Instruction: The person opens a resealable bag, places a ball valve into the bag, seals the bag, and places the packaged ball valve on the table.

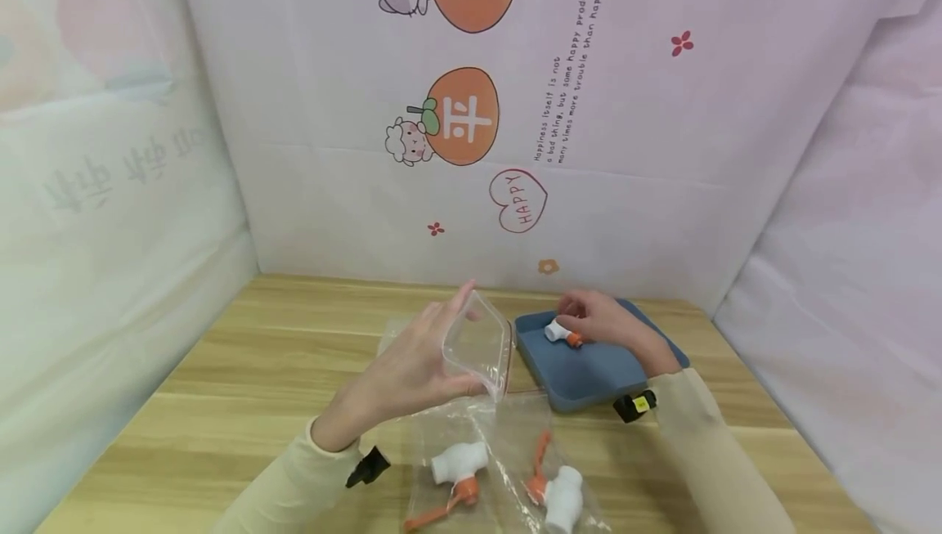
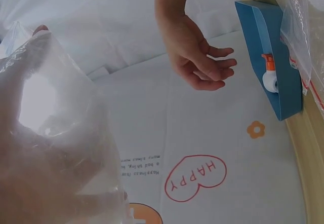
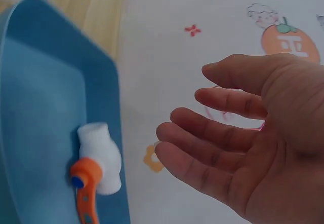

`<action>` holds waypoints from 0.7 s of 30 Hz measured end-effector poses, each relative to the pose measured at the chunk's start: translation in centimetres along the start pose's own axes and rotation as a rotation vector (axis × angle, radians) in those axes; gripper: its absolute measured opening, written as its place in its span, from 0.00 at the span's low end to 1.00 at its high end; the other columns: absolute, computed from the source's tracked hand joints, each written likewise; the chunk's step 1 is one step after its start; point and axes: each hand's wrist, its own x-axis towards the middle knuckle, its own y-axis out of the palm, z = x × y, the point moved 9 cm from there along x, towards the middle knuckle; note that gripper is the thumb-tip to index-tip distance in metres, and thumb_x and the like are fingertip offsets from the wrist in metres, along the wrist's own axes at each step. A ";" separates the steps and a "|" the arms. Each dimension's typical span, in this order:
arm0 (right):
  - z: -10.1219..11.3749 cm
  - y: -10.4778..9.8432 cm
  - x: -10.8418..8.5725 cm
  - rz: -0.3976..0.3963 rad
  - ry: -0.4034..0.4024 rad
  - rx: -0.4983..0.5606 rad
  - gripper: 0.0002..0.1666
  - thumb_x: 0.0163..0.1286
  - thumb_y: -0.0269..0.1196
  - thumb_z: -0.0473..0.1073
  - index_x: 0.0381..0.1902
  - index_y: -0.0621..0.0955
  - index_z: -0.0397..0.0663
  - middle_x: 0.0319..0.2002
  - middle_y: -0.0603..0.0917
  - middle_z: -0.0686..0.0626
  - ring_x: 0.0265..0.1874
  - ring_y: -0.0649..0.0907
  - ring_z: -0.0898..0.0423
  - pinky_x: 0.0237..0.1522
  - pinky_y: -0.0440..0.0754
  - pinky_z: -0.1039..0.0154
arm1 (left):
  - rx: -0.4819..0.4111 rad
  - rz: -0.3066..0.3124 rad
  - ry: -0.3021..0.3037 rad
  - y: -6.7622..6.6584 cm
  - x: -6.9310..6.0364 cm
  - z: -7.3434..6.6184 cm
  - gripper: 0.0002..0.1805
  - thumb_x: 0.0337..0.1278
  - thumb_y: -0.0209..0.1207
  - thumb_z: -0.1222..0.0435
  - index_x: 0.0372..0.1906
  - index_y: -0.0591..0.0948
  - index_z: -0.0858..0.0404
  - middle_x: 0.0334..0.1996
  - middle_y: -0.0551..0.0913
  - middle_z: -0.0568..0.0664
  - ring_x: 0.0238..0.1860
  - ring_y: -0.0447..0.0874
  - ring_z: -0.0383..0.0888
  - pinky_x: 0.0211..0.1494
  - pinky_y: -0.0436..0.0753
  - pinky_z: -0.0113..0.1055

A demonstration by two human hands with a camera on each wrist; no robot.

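Observation:
My left hand (image 1: 408,370) holds a clear zip bag (image 1: 478,342), its thumb and fingers spread wide at the gaping mouth. In the left wrist view the see-through bag (image 2: 76,117) covers much of that hand. Over the blue tray (image 1: 589,374) hovers my right hand (image 1: 599,321), its fingers loosely bent with nothing in them. A white plastic ball valve (image 3: 105,155) with an orange handle (image 3: 87,198) lies in the tray, close by the right fingers. The right wrist view shows a gap between this hand (image 3: 243,138) and the valve.
Nearer to me on the wooden table (image 1: 221,387), two more white ball valves, one on the left (image 1: 459,462) and one on the right (image 1: 564,497), lie inside clear bags. A printed white cloth (image 1: 331,207) walls the table at the back and sides.

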 end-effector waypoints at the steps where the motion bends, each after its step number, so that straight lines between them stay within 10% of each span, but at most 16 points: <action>1: -0.2 0.1 0.1 0.007 0.002 -0.017 0.14 0.72 0.59 0.46 0.49 0.79 0.43 0.41 0.85 0.43 0.32 0.82 0.55 0.33 0.81 0.61 | 0.006 0.001 0.001 0.0 0.0 0.0 0.66 0.39 0.76 0.52 0.78 0.46 0.65 0.57 0.78 0.49 0.56 0.75 0.47 0.57 0.78 0.42; 21: -6.5 1.2 1.0 0.105 0.090 -0.282 0.14 0.69 0.63 0.44 0.47 0.80 0.40 0.44 0.83 0.41 0.39 0.82 0.51 0.39 0.81 0.54 | 0.015 0.080 -0.066 0.6 0.1 0.4 0.63 0.46 0.72 0.48 0.78 0.45 0.63 0.59 0.78 0.48 0.57 0.73 0.44 0.58 0.77 0.42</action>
